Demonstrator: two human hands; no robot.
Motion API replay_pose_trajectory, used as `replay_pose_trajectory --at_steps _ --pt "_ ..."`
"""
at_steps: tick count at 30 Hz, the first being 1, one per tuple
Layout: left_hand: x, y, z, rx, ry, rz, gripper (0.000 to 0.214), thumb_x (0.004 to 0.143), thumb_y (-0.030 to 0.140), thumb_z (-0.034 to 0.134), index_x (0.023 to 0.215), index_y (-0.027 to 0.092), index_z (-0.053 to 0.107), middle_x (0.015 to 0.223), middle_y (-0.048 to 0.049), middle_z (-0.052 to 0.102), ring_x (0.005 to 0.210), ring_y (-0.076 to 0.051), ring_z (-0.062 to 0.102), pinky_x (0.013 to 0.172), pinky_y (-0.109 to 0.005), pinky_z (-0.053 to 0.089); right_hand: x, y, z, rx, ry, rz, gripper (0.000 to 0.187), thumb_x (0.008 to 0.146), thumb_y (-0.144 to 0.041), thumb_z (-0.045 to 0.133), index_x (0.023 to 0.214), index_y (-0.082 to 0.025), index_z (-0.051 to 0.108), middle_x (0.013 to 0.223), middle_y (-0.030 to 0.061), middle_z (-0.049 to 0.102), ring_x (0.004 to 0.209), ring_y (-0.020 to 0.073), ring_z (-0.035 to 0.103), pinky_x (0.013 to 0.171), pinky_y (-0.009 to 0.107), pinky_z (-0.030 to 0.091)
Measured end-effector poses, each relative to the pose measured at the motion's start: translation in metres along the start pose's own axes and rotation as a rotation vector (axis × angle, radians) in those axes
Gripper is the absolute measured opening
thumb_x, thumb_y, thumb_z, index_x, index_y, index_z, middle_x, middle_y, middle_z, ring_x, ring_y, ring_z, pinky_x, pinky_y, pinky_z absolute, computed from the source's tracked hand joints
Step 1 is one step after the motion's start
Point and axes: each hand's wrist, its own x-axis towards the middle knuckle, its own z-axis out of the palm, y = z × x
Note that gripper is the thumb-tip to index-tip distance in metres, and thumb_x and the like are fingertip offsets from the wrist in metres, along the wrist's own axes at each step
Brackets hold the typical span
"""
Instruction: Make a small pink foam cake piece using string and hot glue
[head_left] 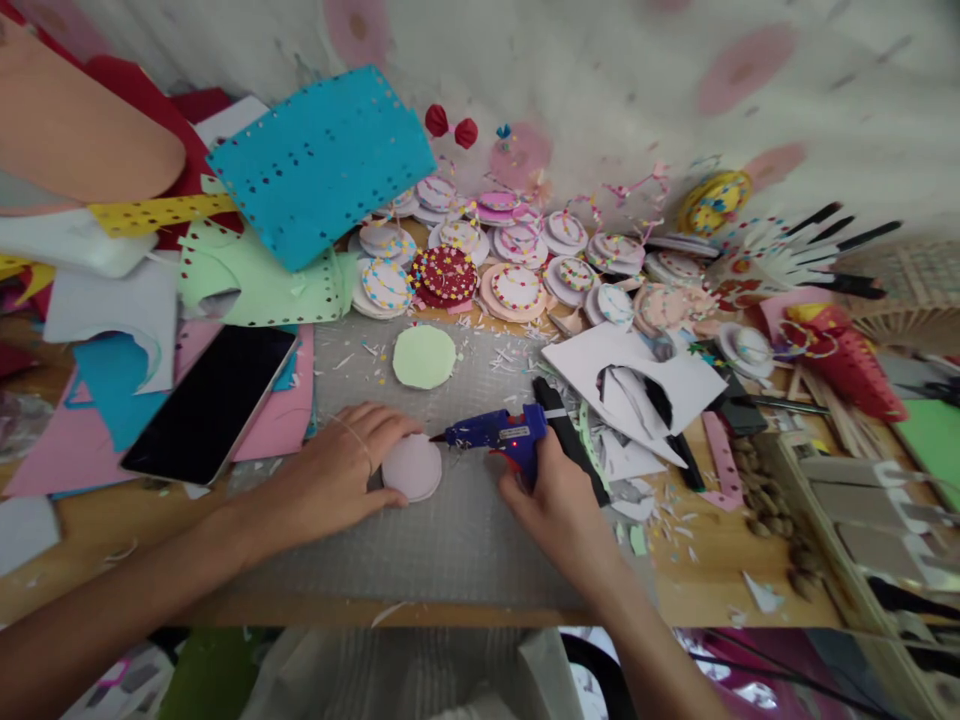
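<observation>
My left hand [337,470] rests on a grey mat [450,540], its fingers curled around the edge of a pale pink foam disc [414,467]. A blue glue gun [499,432] is gripped in my right hand [559,505], and its nozzle points left at the disc's upper right edge. A light green foam disc [424,356] lies flat on the mat just behind.
Several decorated round foam pieces [517,270] crowd the back of the table. A black phone [214,400] lies on pink and blue sheets at left. Cut white paper [637,380], scraps and a red cone [847,365] lie at right. A perforated blue sheet [322,160] leans behind.
</observation>
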Motion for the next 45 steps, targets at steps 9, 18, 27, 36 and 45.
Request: replay_pose_trajectory --at_steps 9,18,27,36,45 --pt "0.001 -0.001 -0.001 0.011 -0.020 -0.015 0.052 0.072 0.028 0.078 0.118 0.021 0.054 0.120 -0.0068 0.062 0.114 -0.028 0.053 0.098 -0.041 0.041 -0.001 0.002 -0.001 0.013 -0.011 -0.006 0.028 0.083 -0.028 0.044 0.107 -0.014 0.046 0.077 0.0088 0.066 0.069 0.0256 0.065 0.057 0.029 0.040" --pt "0.002 -0.001 -0.002 0.010 -0.036 -0.027 0.049 0.074 0.028 0.075 0.118 0.023 0.054 0.120 -0.0047 0.062 0.115 -0.028 0.053 0.098 -0.040 0.040 -0.003 0.004 -0.003 0.035 -0.015 -0.001 0.026 0.081 -0.025 0.045 0.105 -0.014 0.045 0.071 0.0055 0.066 0.061 0.0230 0.064 0.056 0.028 0.039" --pt "0.001 -0.006 0.003 0.029 -0.006 -0.026 0.051 0.074 0.034 0.073 0.120 0.024 0.054 0.121 -0.0057 0.062 0.116 -0.029 0.053 0.099 -0.042 0.040 -0.004 0.006 -0.003 0.015 -0.026 0.009 0.023 0.082 -0.026 0.045 0.102 -0.015 0.045 0.074 0.0073 0.067 0.063 0.0248 0.065 0.056 0.029 0.037" --pt "0.001 -0.008 0.003 0.038 -0.017 -0.013 0.049 0.077 0.034 0.071 0.120 0.024 0.052 0.121 -0.0063 0.061 0.115 -0.029 0.053 0.099 -0.041 0.040 -0.008 0.010 -0.002 0.025 -0.013 0.003 0.022 0.084 -0.027 0.045 0.102 -0.015 0.046 0.073 0.0064 0.066 0.064 0.0245 0.065 0.056 0.029 0.036" --pt "0.002 -0.007 0.002 0.055 -0.026 -0.029 0.050 0.076 0.038 0.071 0.121 0.025 0.052 0.123 -0.0052 0.061 0.116 -0.029 0.054 0.099 -0.042 0.041 -0.011 0.012 -0.004 0.025 -0.027 0.001 0.025 0.081 -0.025 0.047 0.104 -0.014 0.047 0.068 0.0043 0.065 0.059 0.0228 0.063 0.052 0.027 0.034"
